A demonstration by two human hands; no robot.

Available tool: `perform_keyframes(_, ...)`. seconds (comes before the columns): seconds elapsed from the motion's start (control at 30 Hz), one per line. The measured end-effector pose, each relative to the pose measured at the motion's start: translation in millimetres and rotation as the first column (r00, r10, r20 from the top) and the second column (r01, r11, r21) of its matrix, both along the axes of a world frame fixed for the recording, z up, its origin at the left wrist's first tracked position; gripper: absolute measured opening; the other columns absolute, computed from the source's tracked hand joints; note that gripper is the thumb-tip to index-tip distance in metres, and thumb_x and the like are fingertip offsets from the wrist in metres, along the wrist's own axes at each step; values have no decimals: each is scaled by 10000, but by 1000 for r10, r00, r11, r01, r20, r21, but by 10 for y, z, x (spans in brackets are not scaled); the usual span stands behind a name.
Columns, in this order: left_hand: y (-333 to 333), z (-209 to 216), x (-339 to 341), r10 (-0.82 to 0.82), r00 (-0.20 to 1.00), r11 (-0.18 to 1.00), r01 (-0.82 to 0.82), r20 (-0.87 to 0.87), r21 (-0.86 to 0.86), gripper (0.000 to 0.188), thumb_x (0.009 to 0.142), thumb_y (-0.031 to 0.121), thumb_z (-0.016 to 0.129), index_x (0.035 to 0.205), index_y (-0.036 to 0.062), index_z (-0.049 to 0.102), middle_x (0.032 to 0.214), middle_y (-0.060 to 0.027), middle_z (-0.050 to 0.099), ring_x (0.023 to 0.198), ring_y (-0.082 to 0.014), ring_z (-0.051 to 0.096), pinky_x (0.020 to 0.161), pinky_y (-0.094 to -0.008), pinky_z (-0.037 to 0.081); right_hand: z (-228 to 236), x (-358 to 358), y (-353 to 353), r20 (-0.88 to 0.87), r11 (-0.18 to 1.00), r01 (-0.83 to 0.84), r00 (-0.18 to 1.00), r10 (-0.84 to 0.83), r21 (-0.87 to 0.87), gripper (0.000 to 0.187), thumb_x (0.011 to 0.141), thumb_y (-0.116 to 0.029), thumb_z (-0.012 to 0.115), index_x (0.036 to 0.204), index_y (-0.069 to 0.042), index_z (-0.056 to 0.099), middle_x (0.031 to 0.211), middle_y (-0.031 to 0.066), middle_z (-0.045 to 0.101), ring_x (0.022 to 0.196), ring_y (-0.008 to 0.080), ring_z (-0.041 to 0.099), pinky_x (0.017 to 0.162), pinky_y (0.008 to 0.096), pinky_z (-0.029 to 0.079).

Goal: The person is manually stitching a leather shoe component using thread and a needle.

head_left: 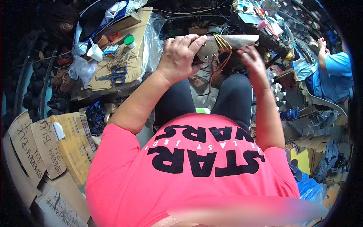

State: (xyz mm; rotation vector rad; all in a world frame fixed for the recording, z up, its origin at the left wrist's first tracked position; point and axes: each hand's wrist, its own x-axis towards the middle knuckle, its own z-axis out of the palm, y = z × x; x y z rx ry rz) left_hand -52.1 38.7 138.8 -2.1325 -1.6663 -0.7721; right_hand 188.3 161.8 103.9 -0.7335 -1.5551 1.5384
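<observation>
A tan leather shoe upper (pixel 206 52) with metal eyelets is held up above my knees. Its pale greyish side (pixel 242 41) stretches out to the right. My left hand (pixel 181 55) is closed around the left end, fingers over the top edge. Yellow-brown laces (pixel 224 47) pass through the eyelets, loop over the top edge and hang down between my legs. Just below the right end is my right hand (pixel 252 62), slightly blurred, its fingers loosely apart. Whether those fingertips touch the upper is not clear.
A cardboard-covered bench (pixel 141 30) at the left bears blue-handled scissors (pixel 119 75), a white cup (pixel 95 52) and a green-lidded jar (pixel 129 41). Cardboard boxes (pixel 70 145) stand at lower left. Another person in a blue shirt (pixel 336 72) sits at far right. White bottles (pixel 279 92) line the right side.
</observation>
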Motion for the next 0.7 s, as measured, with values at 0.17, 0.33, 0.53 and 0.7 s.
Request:
perform_keyframes(0.17, 82, -124, -42, 23, 995, 1000, -24, -96, -10, 786, 595, 230, 794, 1316, 187, 485, 1209, -48, 550, 1077, -246, 543, 909, -406, 388, -248, -327, -87, 81, 976, -147, 984, 161, -159, 406, 894, -341, 619, 1152, -27, 605, 1066, 26, 628, 893, 100, 542, 826, 255, 419)
perform_keyframes(0.33, -2, -256, -515, -8, 971, 999, -2, -240, -40, 802, 578, 152, 793, 1314, 212, 480, 1217, -34, 545, 1142, -248, 515, 957, -407, 366, -75, 468, 122, 354, 994, -11, 934, 48, -106, 286, 927, -329, 564, 1037, -83, 658, 849, -37, 602, 690, 42, 423, 641, 215, 344)
perform_keyframes(0.53, -32, -327, -804, 97, 934, 987, -135, -343, -91, 844, 584, 196, 789, 1350, 243, 436, 1202, -30, 524, 1138, -238, 505, 969, -412, 344, 230, 2198, 549, 313, 904, 358, 853, -418, 234, 273, 925, -245, 575, 1119, -64, 636, 999, 17, 640, 901, 96, 558, 798, 245, 409)
perform_keyframes(0.7, 96, -376, -612, 56, 979, 988, -83, -198, -134, 856, 580, 163, 797, 1353, 242, 438, 1195, -31, 527, 1140, -252, 508, 945, -423, 371, 453, 4160, 951, 410, 609, 762, 494, -767, 221, 359, 910, -320, 598, 1148, -52, 624, 1085, 62, 634, 983, 157, 567, 866, 291, 410)
